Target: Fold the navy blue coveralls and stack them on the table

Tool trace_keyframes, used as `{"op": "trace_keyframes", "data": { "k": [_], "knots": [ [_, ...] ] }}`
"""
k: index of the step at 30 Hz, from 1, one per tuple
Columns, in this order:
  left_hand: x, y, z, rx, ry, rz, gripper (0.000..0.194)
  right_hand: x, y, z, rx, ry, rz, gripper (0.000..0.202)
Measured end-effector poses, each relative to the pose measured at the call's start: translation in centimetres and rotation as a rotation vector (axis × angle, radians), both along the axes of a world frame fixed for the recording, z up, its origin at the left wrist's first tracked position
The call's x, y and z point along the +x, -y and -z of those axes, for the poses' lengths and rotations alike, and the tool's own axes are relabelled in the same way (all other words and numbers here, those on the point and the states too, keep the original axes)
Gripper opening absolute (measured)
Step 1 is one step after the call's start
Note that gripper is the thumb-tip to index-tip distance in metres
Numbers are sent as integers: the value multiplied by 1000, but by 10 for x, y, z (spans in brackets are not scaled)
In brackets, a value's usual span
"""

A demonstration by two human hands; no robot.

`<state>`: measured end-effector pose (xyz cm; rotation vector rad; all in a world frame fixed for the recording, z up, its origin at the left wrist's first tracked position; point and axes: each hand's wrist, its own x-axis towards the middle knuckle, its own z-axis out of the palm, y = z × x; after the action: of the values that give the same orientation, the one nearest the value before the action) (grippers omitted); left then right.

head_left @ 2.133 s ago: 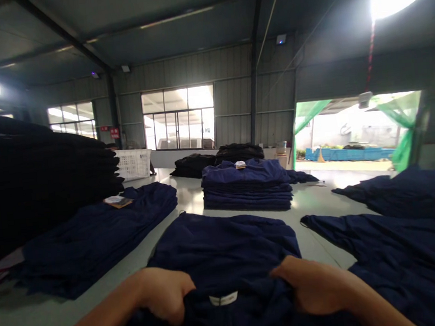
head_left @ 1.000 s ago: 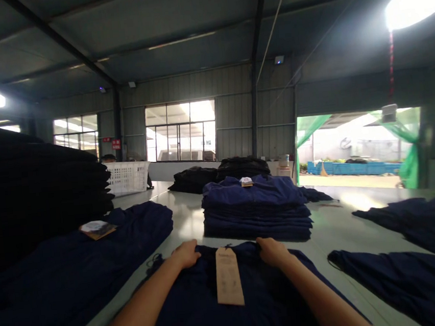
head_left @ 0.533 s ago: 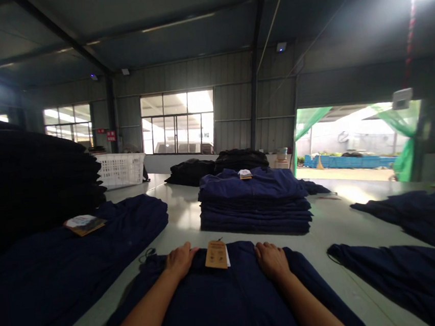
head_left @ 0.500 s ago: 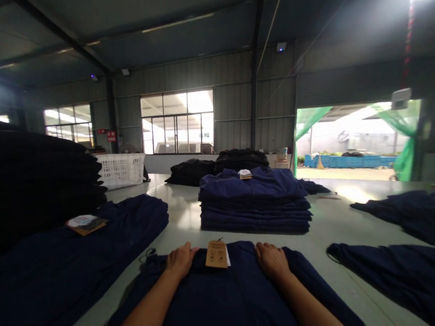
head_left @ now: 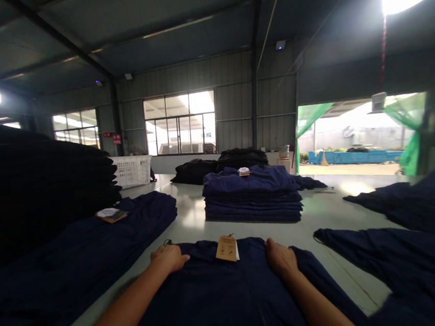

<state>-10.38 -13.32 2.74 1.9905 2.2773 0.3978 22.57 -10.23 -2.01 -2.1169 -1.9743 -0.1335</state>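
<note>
A navy garment [head_left: 215,296] lies flat on the table in front of me, with a tan paper hang tag [head_left: 226,248] on its far edge. My left hand [head_left: 169,258] is closed on the garment's far left edge, thumb pointing inward over the cloth and the other fingers mostly hidden. On the other side of the tag, my right hand [head_left: 282,258] grips the far edge too, its fingers partly out of sight. Just beyond stands a folded stack of navy garments [head_left: 252,200] with a white-and-tan tag on top.
A tall pile of black garments [head_left: 42,185] rises at the left, with a tagged navy garment [head_left: 80,258] in front of it. More navy garments [head_left: 411,262] lie spread at the right. Farther back on the pale table [head_left: 190,219] are a white plastic basket [head_left: 131,171] and black bundles [head_left: 195,171].
My left hand has shifted left along the garment's edge and my right hand slightly right, so they are farther apart. The view has turned a little left.
</note>
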Motion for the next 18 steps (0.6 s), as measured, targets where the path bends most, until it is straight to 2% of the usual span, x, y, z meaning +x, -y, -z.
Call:
{"op": "trace_keyframes", "data": {
  "k": [3,5,8,12,14,16,18],
  "knots": [
    [5,30,6,-21,-115,-31,32,2,12,-5,5,-12,13,38],
    [10,43,8,4,-165,2,26,4,17,-6,49,4,22,36],
    [13,47,-2,65,-198,81,30,6,22,-7,153,37,41,35],
    [16,26,-26,310,-330,132,37,8,23,-5,162,9,80,36],
    [20,11,-30,368,-387,167,37,10,23,-3,165,7,118,36],
    [24,-4,-22,342,-394,202,34,15,21,-1,169,17,154,34],
    [28,-16,-5,298,-386,234,38,19,18,1,144,20,177,34]
  ]
}}
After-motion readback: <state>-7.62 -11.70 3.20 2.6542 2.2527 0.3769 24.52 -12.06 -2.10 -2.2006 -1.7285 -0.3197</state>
